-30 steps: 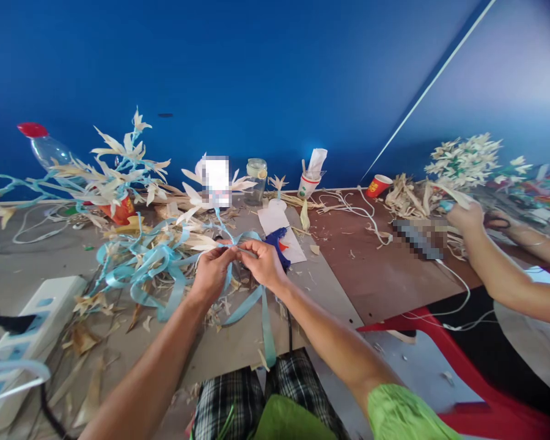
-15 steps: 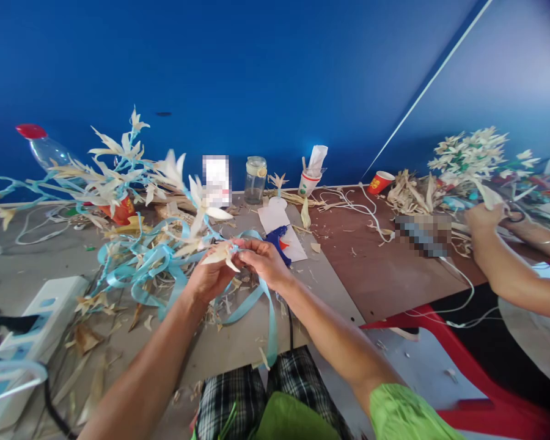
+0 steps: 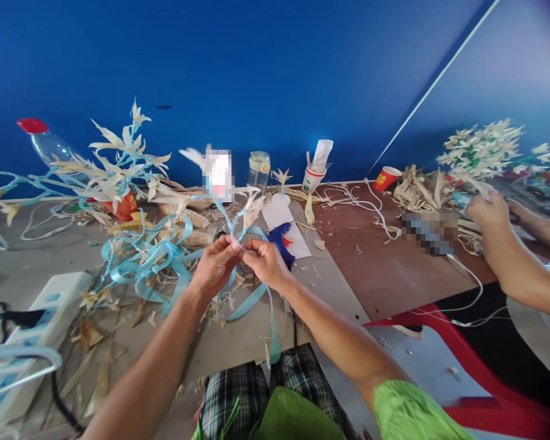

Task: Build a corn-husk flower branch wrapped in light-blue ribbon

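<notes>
My left hand [image 3: 217, 266] pinches the lower stem of a branch of pale husk flowers [image 3: 252, 209], its stems wrapped in light blue ribbon. Against it, my right hand [image 3: 266, 261] has thumb and fingers closed on the light blue ribbon [image 3: 252, 300] at the same stem. The ribbon's tail hangs below the right hand toward my lap. A loose heap of the same blue ribbon [image 3: 151, 269] lies left of my hands. Behind my right hand rests a blue glue gun [image 3: 280, 239] on white paper [image 3: 275, 215]. Fingertips hide the exact wrapping point.
Larger husk-flower branches [image 3: 119, 165] stand at left by a clear bottle [image 3: 50, 150]. A white power strip [image 3: 50, 330] lies near left. Behind are a glass jar [image 3: 258, 172], a paper cup [image 3: 313, 178] and a red cup [image 3: 387, 178]. At right, another person's hands [image 3: 490, 214] work.
The flower branch has turned from leaning left and low to standing upright above my hands. My left hand has rotated, its thumb now showing on top. The view has shifted slightly.
</notes>
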`<action>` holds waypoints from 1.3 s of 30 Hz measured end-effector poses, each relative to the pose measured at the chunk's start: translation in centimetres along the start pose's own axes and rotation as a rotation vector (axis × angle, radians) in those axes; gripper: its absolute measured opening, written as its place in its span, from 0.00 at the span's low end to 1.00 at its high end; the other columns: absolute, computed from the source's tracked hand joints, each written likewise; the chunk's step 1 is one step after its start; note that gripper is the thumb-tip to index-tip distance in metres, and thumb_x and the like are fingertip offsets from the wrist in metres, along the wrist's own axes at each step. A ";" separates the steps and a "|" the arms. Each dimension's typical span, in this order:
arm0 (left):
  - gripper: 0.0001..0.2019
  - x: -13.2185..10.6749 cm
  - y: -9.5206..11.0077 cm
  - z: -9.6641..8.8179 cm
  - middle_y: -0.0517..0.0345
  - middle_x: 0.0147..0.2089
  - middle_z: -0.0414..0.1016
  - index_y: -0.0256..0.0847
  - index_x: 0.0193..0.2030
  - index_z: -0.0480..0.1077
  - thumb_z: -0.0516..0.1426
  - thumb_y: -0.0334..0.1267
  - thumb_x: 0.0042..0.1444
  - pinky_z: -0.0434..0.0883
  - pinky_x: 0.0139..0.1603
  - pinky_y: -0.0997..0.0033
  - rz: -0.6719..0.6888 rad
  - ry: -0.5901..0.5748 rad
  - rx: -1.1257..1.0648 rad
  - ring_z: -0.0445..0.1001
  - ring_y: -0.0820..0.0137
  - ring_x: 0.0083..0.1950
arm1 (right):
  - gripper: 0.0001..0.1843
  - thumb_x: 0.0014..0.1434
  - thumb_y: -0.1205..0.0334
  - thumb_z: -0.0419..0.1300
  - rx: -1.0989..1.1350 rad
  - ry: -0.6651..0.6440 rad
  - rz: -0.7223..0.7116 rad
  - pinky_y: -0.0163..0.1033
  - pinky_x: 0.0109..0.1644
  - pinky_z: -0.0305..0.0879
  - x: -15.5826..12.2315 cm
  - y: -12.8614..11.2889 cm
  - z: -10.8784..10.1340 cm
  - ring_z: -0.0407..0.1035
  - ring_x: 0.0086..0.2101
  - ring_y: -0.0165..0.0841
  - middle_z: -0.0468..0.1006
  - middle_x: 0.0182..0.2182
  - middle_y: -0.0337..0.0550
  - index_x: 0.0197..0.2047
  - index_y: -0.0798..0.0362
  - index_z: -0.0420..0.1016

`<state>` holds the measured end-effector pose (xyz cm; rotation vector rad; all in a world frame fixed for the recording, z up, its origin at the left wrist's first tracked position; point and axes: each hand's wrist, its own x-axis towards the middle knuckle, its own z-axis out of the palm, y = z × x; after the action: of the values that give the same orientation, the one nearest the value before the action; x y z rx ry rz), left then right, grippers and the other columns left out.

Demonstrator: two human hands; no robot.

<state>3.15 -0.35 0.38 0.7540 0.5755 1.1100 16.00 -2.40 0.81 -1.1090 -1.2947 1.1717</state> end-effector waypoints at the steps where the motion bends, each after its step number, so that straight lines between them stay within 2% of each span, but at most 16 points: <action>1: 0.10 -0.1 0.1 0.1 0.59 0.28 0.74 0.35 0.32 0.73 0.67 0.34 0.42 0.69 0.34 0.75 -0.029 -0.048 -0.014 0.71 0.75 0.29 | 0.09 0.46 0.58 0.62 0.070 -0.019 0.031 0.31 0.27 0.53 0.0 0.0 -0.1 0.57 0.23 0.24 0.68 0.20 0.35 0.24 0.56 0.71; 4: 0.13 -0.4 0.3 0.1 0.56 0.30 0.74 0.34 0.37 0.75 0.66 0.36 0.44 0.70 0.36 0.72 -0.109 -0.145 -0.053 0.71 0.74 0.30 | 0.10 0.43 0.57 0.63 0.284 -0.128 0.178 0.30 0.23 0.49 0.2 0.0 -0.5 0.58 0.20 0.23 0.69 0.20 0.35 0.26 0.55 0.71; 8: 0.12 -0.4 0.1 -0.4 0.58 0.26 0.72 0.33 0.39 0.76 0.64 0.33 0.46 0.69 0.32 0.76 -0.172 -0.117 -0.094 0.65 0.80 0.23 | 0.11 0.42 0.58 0.64 0.351 -0.256 0.284 0.29 0.20 0.43 0.4 -0.1 -1.1 0.55 0.17 0.20 0.72 0.20 0.35 0.26 0.56 0.70; 12: 0.12 -0.3 0.0 -1.0 0.55 0.29 0.75 0.33 0.37 0.76 0.66 0.32 0.44 0.69 0.30 0.76 -0.219 -0.115 -0.100 0.70 0.77 0.26 | 0.11 0.42 0.60 0.64 0.425 -0.328 0.322 0.29 0.19 0.38 0.4 -0.1 -1.2 0.42 0.13 0.18 0.59 0.13 0.26 0.24 0.55 0.66; 15: 0.12 -0.4 0.1 -1.2 0.55 0.31 0.76 0.34 0.36 0.76 0.66 0.33 0.43 0.69 0.32 0.75 -0.221 -0.139 -0.097 0.73 0.73 0.30 | 0.12 0.42 0.61 0.64 0.450 -0.341 0.347 0.29 0.19 0.36 0.2 -0.2 -1.1 0.39 0.13 0.18 0.53 0.11 0.24 0.23 0.54 0.63; 21: 0.10 -0.5 0.6 -1.3 0.56 0.29 0.74 0.34 0.35 0.75 0.65 0.34 0.45 0.69 0.33 0.73 -0.217 -0.220 -0.044 0.72 0.72 0.30 | 0.13 0.43 0.62 0.64 0.446 -0.403 0.341 0.31 0.19 0.34 0.1 -0.4 -1.2 0.39 0.13 0.18 0.52 0.11 0.24 0.21 0.54 0.60; 26: 0.10 -0.2 0.6 -1.5 0.55 0.30 0.75 0.35 0.34 0.76 0.66 0.36 0.44 0.67 0.36 0.72 -0.192 -0.195 0.024 0.71 0.72 0.31 | 0.13 0.43 0.62 0.64 0.478 -0.405 0.377 0.32 0.19 0.34 0.1 -0.4 -1.3 0.38 0.13 0.17 0.51 0.10 0.23 0.21 0.54 0.60; 30: 0.10 -0.1 0.5 -1.7 0.52 0.31 0.75 0.34 0.33 0.77 0.65 0.39 0.46 0.66 0.36 0.72 -0.174 -0.214 0.075 0.70 0.71 0.33 | 0.16 0.43 0.64 0.63 0.492 -0.405 0.403 0.31 0.19 0.34 0.2 -0.5 -1.4 0.36 0.12 0.17 0.49 0.10 0.21 0.21 0.52 0.56; 36: 0.15 -0.3 0.3 -1.1 0.52 0.33 0.75 0.34 0.37 0.76 0.65 0.42 0.45 0.67 0.41 0.68 -0.165 -0.328 0.002 0.71 0.67 0.36 | 0.14 0.45 0.63 0.63 0.574 -0.440 0.370 0.31 0.19 0.37 0.1 -0.7 -1.7 0.34 0.12 0.17 0.48 0.10 0.20 0.25 0.53 0.59; 39: 0.13 -0.3 0.2 -0.7 0.53 0.31 0.74 0.34 0.35 0.76 0.65 0.40 0.44 0.67 0.41 0.68 -0.146 -0.317 -0.034 0.71 0.69 0.35 | 0.14 0.45 0.62 0.63 0.598 -0.469 0.370 0.31 0.19 0.38 0.1 -0.8 -1.7 0.35 0.11 0.17 0.48 0.10 0.20 0.26 0.52 0.59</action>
<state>2.40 -0.40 0.13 0.8256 0.3358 0.8424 17.72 -2.33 1.62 -0.6552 -0.9727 2.0250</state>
